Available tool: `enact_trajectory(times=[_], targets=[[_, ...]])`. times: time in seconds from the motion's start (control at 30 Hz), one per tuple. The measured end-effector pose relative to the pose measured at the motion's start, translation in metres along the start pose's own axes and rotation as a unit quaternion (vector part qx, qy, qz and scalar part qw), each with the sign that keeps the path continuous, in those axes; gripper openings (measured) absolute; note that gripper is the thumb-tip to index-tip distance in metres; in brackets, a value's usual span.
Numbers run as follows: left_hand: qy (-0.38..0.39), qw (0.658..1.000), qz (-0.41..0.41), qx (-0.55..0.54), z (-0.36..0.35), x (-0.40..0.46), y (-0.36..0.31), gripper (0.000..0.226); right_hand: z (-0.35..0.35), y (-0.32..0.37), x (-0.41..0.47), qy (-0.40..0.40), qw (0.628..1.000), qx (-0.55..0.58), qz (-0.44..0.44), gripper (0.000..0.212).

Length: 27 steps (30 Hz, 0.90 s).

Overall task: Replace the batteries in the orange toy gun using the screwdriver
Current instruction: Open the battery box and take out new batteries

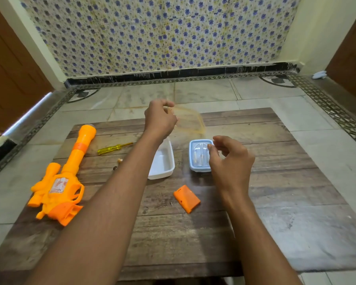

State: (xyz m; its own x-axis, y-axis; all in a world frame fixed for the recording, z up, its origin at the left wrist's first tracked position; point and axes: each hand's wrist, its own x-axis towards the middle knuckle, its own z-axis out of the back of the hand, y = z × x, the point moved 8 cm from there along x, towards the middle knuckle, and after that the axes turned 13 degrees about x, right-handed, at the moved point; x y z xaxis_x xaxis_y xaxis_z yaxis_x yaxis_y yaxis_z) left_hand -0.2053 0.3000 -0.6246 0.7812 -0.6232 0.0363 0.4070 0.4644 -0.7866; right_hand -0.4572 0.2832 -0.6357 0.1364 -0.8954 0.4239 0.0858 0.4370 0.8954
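Nearest on the wooden surface [214, 233] lies an orange cover [186, 198], flat, with a tiny screw [171, 204] just beside its left edge. Off to the left lies the orange toy gun [60, 182] on its side, its long barrel pointing away. Part of it hangs over the surface edge.

Past the cover sit two small boxes, side by side but apart. The white box [162, 161] on the left is open, and I can see nothing in it. The blue box [199, 156] on the right has a clear lid on; some pale things lie inside, too blurry to tell what.

The right hand [230, 159] hovers at the blue box, fingers loosely curled, thumb and finger close together at its far right corner. I cannot tell if it pinches anything.

Left of the white box lie two small bits [117, 163] and the yellow screwdriver [113, 148].

Farthest, the left hand [160, 118] is raised, fingers curled on a blurry yellow band [193, 120].
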Motion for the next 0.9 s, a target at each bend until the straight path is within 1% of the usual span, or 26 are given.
enact_trajectory(times=[0.07,0.13,0.27,0.4,0.5,0.6,0.67,0.73,0.77,0.9], targets=[[0.021,0.999,0.009,0.029,-0.014,0.012,0.002,0.033,-0.001,-0.003,0.004,-0.003,1.000,-0.006,-0.001,0.024],[0.042,0.996,0.010,0.080,-0.025,0.019,0.005,0.034,-0.004,-0.006,0.007,-0.005,1.000,-0.009,0.000,0.023],[0.060,0.981,-0.025,0.180,-0.039,0.023,0.004,0.041,-0.009,-0.011,0.010,0.003,1.000,-0.018,-0.004,0.023],[0.055,0.977,-0.025,0.203,-0.041,0.020,0.006,0.041,-0.010,-0.011,0.010,0.015,1.000,-0.025,-0.002,0.024],[0.045,0.980,-0.026,0.190,-0.030,0.011,0.003,0.041,-0.008,-0.008,0.009,0.016,0.999,-0.028,0.006,0.025],[0.017,0.981,-0.039,0.190,-0.008,-0.010,0.001,0.039,-0.006,-0.002,0.007,0.013,0.999,-0.022,0.021,0.023],[-0.010,0.977,-0.046,0.208,0.009,-0.030,0.007,0.041,-0.010,0.007,0.002,0.020,0.998,-0.020,0.048,0.022],[-0.028,0.970,-0.053,0.234,0.024,-0.049,0.019,0.046,-0.018,0.018,-0.007,0.044,0.995,-0.011,0.088,0.022],[-0.025,0.966,-0.056,0.250,0.029,-0.055,0.026,0.049,-0.023,0.023,-0.012,0.064,0.992,-0.006,0.107,0.023],[0.040,0.957,-0.037,0.284,0.036,-0.064,0.048,0.057,-0.051,0.025,-0.033,0.167,0.977,0.007,0.130,0.025]])
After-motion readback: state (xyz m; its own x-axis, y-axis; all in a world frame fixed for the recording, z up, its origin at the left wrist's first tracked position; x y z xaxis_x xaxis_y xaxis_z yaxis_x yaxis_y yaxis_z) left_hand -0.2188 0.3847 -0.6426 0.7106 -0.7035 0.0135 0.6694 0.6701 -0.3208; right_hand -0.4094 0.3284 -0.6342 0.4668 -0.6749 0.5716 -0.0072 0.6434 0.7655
